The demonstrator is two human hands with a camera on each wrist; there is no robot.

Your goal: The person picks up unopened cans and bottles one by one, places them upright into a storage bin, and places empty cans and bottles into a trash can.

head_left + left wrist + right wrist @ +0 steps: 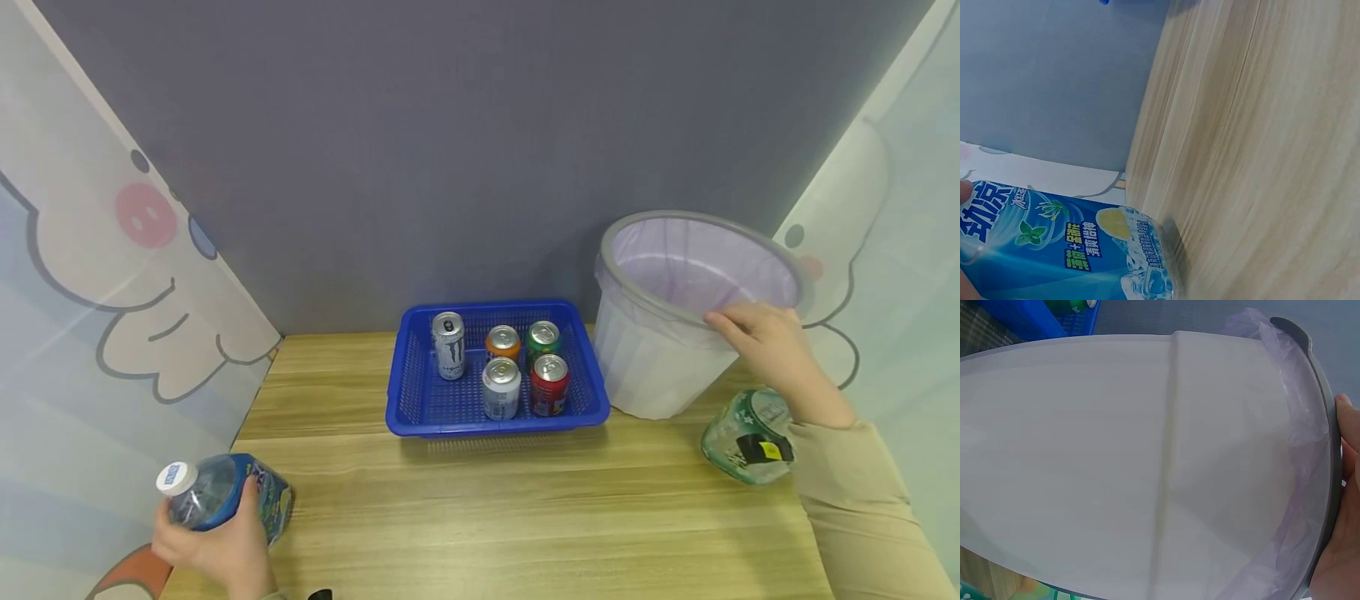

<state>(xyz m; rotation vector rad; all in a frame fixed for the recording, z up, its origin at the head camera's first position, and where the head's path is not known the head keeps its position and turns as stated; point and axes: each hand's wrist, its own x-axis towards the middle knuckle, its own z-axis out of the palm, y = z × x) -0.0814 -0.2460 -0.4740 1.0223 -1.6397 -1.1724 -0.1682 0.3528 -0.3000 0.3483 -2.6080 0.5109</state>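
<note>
At the left of the table, my left hand (221,542) grips a clear plastic drink bottle (217,487) with a white cap and blue label. The bottle leans with its cap toward the left; in the left wrist view its printed label (1054,244) fills the lower left. My right hand (768,350) holds the grey rim of a white trash bin (652,367), with the fingers reaching over the rim. A thin lilac bag (1307,419) lines the bin and folds over its edge. The bin stands slightly tilted, beside the basket.
A blue plastic basket (495,429) at the back holds several drink cans, among them a tall white can (449,350) and a red can (550,387). A green-labelled bottle (750,437) lies under my right forearm. A grey panel (450,167) rises behind the table.
</note>
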